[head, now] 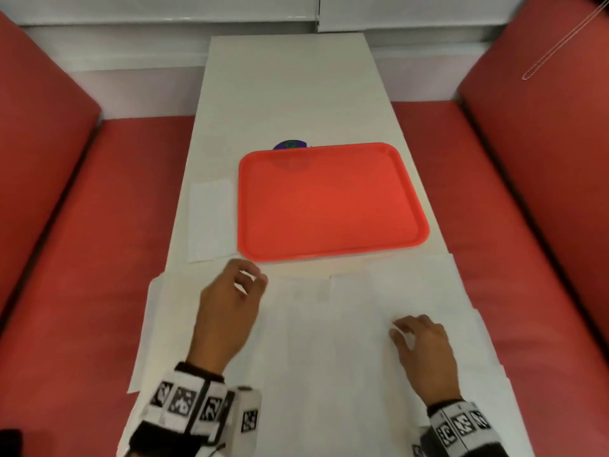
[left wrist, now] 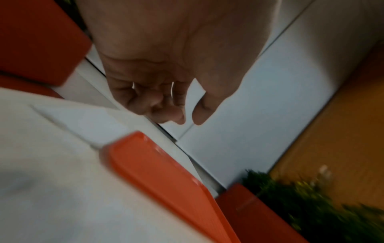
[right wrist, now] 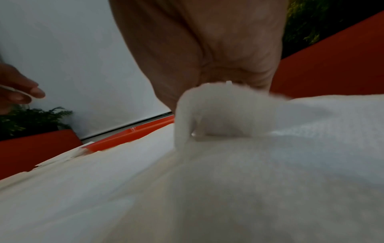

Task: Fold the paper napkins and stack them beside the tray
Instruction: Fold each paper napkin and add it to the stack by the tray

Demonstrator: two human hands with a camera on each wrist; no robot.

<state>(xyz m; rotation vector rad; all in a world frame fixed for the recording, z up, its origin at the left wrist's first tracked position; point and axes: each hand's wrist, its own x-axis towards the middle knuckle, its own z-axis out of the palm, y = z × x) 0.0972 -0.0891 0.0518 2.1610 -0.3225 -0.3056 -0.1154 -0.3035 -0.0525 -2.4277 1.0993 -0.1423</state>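
Observation:
An orange tray (head: 423,230) lies at the middle of the white table. One folded white napkin (head: 209,219) lies flat just left of it, and shows beside the tray's corner (left wrist: 166,172) in the left wrist view. Several unfolded napkins (head: 329,341) cover the near part of the table. My left hand (head: 253,282) hovers over them near the tray's front left corner, fingers loosely curled and holding nothing (left wrist: 188,120). My right hand (head: 400,329) rests on the spread napkin to the right. Its fingers pinch up a small pucker of paper (right wrist: 224,111) that hides the fingertips.
Red padded benches (head: 82,258) (head: 494,225) run along both sides of the narrow table. A small purple round thing (head: 290,145) peeks out behind the tray. The unfolded napkins overhang the table's left edge (head: 145,324) and right edge. White table surface (head: 290,94) stretches beyond the tray.

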